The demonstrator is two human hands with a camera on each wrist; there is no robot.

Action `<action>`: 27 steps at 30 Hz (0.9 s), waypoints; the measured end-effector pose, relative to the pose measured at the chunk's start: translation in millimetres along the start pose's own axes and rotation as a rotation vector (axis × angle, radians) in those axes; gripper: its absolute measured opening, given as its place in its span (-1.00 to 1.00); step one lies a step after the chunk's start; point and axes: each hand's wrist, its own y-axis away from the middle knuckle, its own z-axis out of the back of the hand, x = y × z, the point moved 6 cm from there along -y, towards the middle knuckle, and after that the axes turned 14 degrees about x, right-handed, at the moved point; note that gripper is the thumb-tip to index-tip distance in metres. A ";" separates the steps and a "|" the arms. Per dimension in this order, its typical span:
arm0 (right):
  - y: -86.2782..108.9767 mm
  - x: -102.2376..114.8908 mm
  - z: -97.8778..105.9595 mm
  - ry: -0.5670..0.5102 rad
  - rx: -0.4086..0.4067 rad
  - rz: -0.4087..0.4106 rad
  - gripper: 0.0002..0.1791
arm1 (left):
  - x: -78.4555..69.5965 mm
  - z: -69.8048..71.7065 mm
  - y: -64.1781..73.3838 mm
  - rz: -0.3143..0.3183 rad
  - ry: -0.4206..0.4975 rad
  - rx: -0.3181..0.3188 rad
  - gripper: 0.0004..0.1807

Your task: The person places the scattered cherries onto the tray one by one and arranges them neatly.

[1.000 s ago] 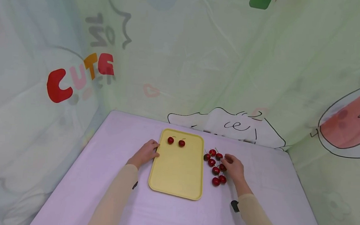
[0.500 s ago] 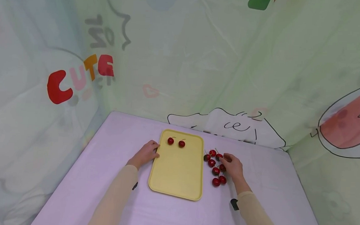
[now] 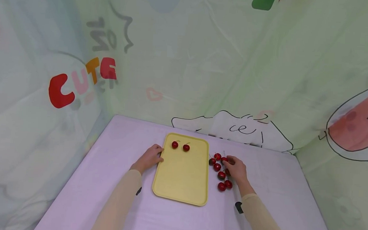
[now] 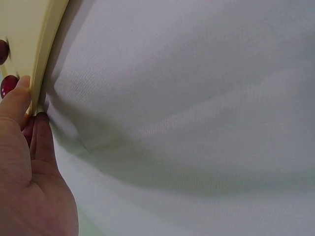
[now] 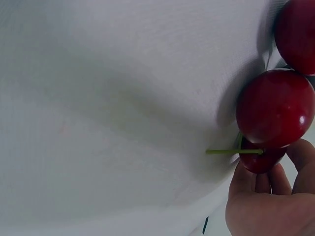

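A yellow tray (image 3: 181,176) lies on the table, two red cherries (image 3: 186,148) with stems near its far end. My left hand (image 3: 149,158) grips the tray's left edge; in the left wrist view the thumb reaches over the rim (image 4: 47,44) and the fingers sit on its outer side. Right of the tray lies a loose group of several cherries (image 3: 221,175). At the far right of that group, my right hand (image 3: 238,169) pinches one cherry (image 5: 256,164) between thumb and fingers. A nearer cherry (image 5: 275,108) partly covers it in the right wrist view.
A pale lilac cloth covers the table (image 3: 279,187). Printed fabric curtains (image 3: 186,60) rise behind it and along both sides. Dark wrist straps (image 3: 239,207) show at the sleeve cuffs.
My right hand has shifted slightly left and its fingers have closed on a cherry, whose stem now stands more upright. My left hand keeps its hold on the tray.
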 end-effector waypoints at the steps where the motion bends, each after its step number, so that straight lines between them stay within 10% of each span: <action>1: -0.5 -0.2 -0.1 -0.001 -0.001 -0.004 -0.44 | -0.3 0.0 0.4 -0.002 0.000 -0.001 -0.46; 27: -10.1 9.2 -4.4 0.032 -0.059 -0.002 -0.43 | 3.4 -2.5 -0.9 0.009 0.017 -0.012 -0.47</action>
